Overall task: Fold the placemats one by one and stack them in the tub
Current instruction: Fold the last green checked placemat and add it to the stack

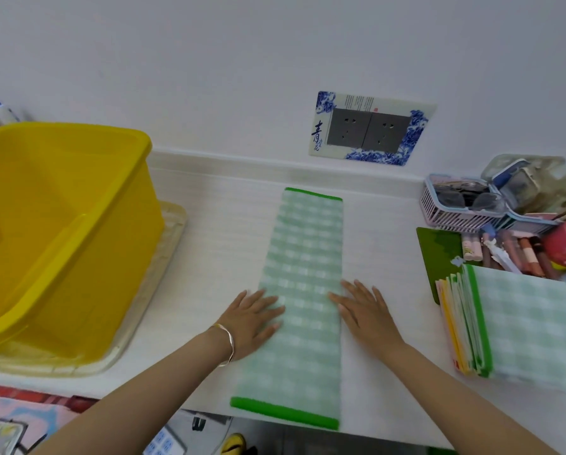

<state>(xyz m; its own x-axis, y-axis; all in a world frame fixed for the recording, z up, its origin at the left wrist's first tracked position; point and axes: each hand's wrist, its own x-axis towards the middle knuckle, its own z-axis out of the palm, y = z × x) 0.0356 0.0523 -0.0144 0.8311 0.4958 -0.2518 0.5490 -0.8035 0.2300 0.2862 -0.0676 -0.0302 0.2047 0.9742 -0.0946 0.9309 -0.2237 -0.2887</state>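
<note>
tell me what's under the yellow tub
The yellow tub stands on a clear plastic tray, whose rim shows along the tub's right and front sides. The middle of the tray, and anything that might lie on it there, is covered by the tub.

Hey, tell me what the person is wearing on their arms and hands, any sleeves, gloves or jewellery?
Both forearms are bare; no sleeves show. A thin silver metal bangle circles the wrist of the left hand. The right hand and its wrist wear nothing visible. Neither hand is gloved.
</note>
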